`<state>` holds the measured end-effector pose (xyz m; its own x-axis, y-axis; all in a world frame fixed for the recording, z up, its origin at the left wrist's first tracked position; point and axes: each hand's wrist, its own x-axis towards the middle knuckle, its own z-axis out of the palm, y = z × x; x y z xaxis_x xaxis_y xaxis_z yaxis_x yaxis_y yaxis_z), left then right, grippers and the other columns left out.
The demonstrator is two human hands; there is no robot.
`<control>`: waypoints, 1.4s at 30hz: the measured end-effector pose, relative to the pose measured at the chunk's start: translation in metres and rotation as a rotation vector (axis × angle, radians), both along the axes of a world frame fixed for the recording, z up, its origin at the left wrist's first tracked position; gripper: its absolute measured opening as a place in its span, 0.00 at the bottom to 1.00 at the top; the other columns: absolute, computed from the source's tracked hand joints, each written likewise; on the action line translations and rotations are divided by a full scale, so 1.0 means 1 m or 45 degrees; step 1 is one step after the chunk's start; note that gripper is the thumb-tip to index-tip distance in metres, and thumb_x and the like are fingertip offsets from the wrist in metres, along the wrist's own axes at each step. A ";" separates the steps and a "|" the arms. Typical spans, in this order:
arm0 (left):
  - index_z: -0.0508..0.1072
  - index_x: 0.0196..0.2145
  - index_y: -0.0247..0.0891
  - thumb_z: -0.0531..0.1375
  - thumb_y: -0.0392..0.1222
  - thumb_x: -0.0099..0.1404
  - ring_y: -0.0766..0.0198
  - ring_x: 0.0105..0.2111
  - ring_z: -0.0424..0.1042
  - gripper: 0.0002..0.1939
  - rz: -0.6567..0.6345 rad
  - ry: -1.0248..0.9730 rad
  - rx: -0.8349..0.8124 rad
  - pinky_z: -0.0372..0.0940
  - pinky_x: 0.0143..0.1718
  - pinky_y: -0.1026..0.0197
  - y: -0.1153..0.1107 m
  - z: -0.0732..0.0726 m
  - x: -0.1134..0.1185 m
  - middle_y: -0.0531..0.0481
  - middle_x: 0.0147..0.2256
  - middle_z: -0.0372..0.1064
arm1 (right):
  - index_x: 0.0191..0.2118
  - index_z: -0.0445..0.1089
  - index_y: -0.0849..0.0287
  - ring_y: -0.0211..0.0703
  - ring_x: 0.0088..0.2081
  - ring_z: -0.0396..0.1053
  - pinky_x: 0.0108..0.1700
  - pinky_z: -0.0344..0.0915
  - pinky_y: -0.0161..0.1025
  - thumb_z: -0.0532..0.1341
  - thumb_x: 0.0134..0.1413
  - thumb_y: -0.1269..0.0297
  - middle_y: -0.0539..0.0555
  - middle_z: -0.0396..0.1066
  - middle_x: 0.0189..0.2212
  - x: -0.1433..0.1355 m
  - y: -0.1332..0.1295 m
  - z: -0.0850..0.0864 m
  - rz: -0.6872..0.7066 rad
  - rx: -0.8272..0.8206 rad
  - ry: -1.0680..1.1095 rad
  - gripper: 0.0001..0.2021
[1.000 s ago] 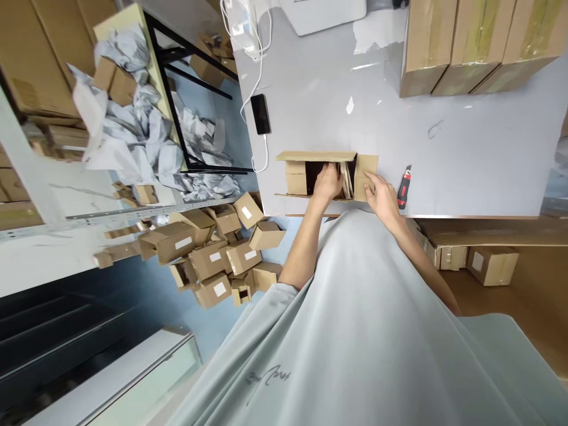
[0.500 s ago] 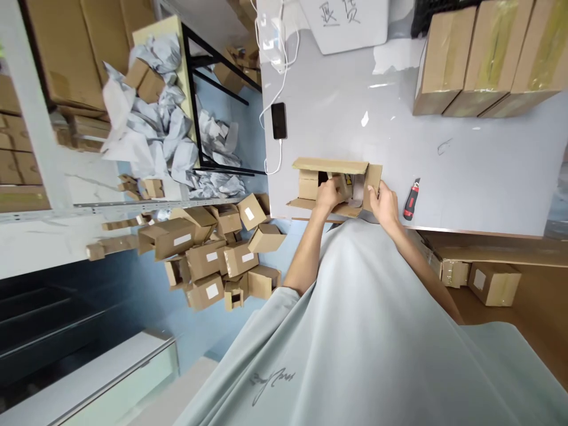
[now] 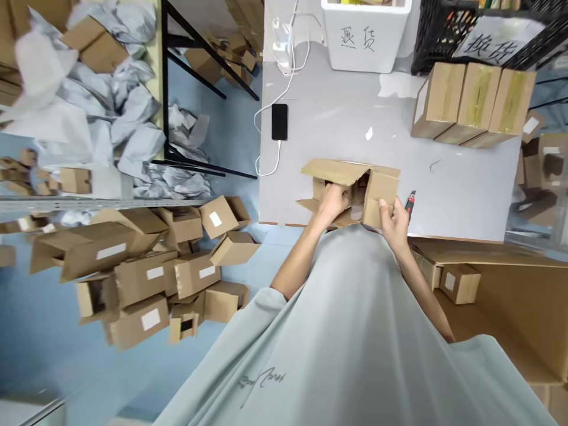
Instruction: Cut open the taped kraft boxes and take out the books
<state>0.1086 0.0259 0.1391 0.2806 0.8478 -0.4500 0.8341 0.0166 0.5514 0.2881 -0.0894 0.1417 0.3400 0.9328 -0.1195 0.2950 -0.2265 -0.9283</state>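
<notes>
An opened cardboard box [image 3: 381,192] lies at the front edge of the grey table [image 3: 332,127], its flaps spread. My left hand [image 3: 333,202] reaches into the box opening under the raised back flap; its fingers are curled, and what they hold, if anything, is hidden. At the box's right side, my right hand [image 3: 394,221] pinches the right flap between thumb and fingers. A red and black utility knife [image 3: 410,204] lies just beyond my right hand, partly covered by it.
A phone [image 3: 279,122] with a white cable lies at the table's left. Behind are a white bin [image 3: 366,41], a black crate [image 3: 444,35] and taped boxes [image 3: 477,100]. Opened boxes [image 3: 146,275] cover the floor at left; a large carton [image 3: 523,307] stands at right.
The view has shifted, showing more of the bin and crate. The box's right flap has swung up with my right hand, and the back flap now hangs further over the opening.
</notes>
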 end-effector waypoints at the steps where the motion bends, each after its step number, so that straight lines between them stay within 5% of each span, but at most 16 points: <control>1: 0.80 0.69 0.36 0.59 0.28 0.74 0.42 0.62 0.82 0.29 -0.028 -0.040 0.002 0.72 0.64 0.54 -0.002 0.005 -0.004 0.35 0.55 0.86 | 0.48 0.73 0.54 0.53 0.45 0.79 0.49 0.77 0.49 0.57 0.76 0.37 0.58 0.80 0.39 0.003 0.001 0.001 -0.071 0.027 -0.005 0.24; 5: 0.71 0.77 0.40 0.59 0.30 0.75 0.48 0.49 0.86 0.35 0.037 -0.155 0.010 0.74 0.60 0.54 -0.007 0.022 -0.028 0.45 0.42 0.87 | 0.45 0.72 0.54 0.54 0.44 0.79 0.50 0.78 0.52 0.61 0.71 0.36 0.62 0.82 0.42 0.009 0.004 0.015 -0.289 0.048 -0.108 0.23; 9: 0.74 0.74 0.42 0.59 0.33 0.76 0.53 0.40 0.84 0.31 -0.004 -0.234 0.030 0.74 0.55 0.55 0.000 0.027 -0.050 0.50 0.34 0.83 | 0.42 0.70 0.54 0.51 0.40 0.76 0.45 0.75 0.47 0.60 0.72 0.38 0.58 0.80 0.38 -0.003 0.004 0.044 -0.318 0.029 -0.197 0.22; 13: 0.78 0.72 0.45 0.60 0.35 0.77 0.57 0.33 0.79 0.29 -0.082 -0.360 0.006 0.73 0.50 0.57 0.005 0.027 -0.061 0.51 0.35 0.84 | 0.35 0.64 0.50 0.44 0.29 0.64 0.37 0.65 0.42 0.59 0.74 0.41 0.47 0.67 0.25 -0.017 0.014 0.068 -0.229 -0.049 -0.399 0.20; 16: 0.78 0.71 0.48 0.59 0.35 0.77 0.56 0.37 0.81 0.29 -0.063 -0.412 0.023 0.74 0.53 0.56 0.001 0.039 -0.073 0.49 0.45 0.87 | 0.32 0.58 0.48 0.43 0.23 0.53 0.34 0.58 0.43 0.58 0.75 0.44 0.42 0.53 0.19 -0.017 0.023 0.074 -0.153 -0.161 -0.650 0.20; 20: 0.84 0.65 0.56 0.58 0.35 0.75 0.52 0.46 0.84 0.28 -0.056 -0.473 0.095 0.74 0.55 0.54 -0.006 0.071 -0.112 0.51 0.55 0.86 | 0.33 0.60 0.48 0.45 0.23 0.54 0.35 0.56 0.44 0.55 0.76 0.46 0.43 0.55 0.19 -0.008 0.029 0.074 -0.205 -0.201 -0.802 0.18; 25: 0.89 0.56 0.54 0.68 0.50 0.72 0.55 0.36 0.82 0.17 0.308 -0.769 0.155 0.80 0.44 0.52 -0.011 0.098 -0.172 0.49 0.49 0.87 | 0.34 0.63 0.49 0.48 0.27 0.61 0.37 0.58 0.45 0.55 0.75 0.44 0.49 0.65 0.24 0.007 0.032 0.075 -0.265 -0.208 -0.798 0.18; 32: 0.89 0.56 0.44 0.74 0.64 0.67 0.51 0.48 0.86 0.28 0.690 -0.948 0.391 0.85 0.50 0.51 -0.019 0.092 -0.188 0.44 0.55 0.86 | 0.31 0.63 0.49 0.46 0.28 0.58 0.37 0.60 0.45 0.57 0.69 0.39 0.49 0.66 0.24 0.034 0.043 0.080 -0.304 -0.196 -0.772 0.21; 36: 0.89 0.55 0.43 0.77 0.65 0.64 0.47 0.53 0.86 0.30 0.790 -1.008 0.371 0.85 0.52 0.49 -0.025 0.085 -0.183 0.42 0.56 0.86 | 0.32 0.66 0.51 0.45 0.30 0.63 0.37 0.63 0.43 0.62 0.64 0.36 0.49 0.68 0.27 0.050 0.041 0.082 -0.300 -0.082 -0.465 0.23; 42: 0.89 0.54 0.45 0.79 0.62 0.61 0.42 0.63 0.82 0.29 0.905 -1.131 0.339 0.79 0.65 0.42 -0.036 0.081 -0.175 0.41 0.60 0.84 | 0.42 0.72 0.54 0.51 0.42 0.78 0.48 0.75 0.48 0.71 0.48 0.33 0.57 0.80 0.41 0.080 0.041 0.039 -0.391 -0.102 0.092 0.29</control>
<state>-0.0662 -0.0096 0.2198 -0.1683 0.9786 -0.1182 0.0031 0.1204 0.9927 0.3681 -0.0482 0.1807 0.5923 0.7744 -0.2227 0.1352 -0.3680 -0.9200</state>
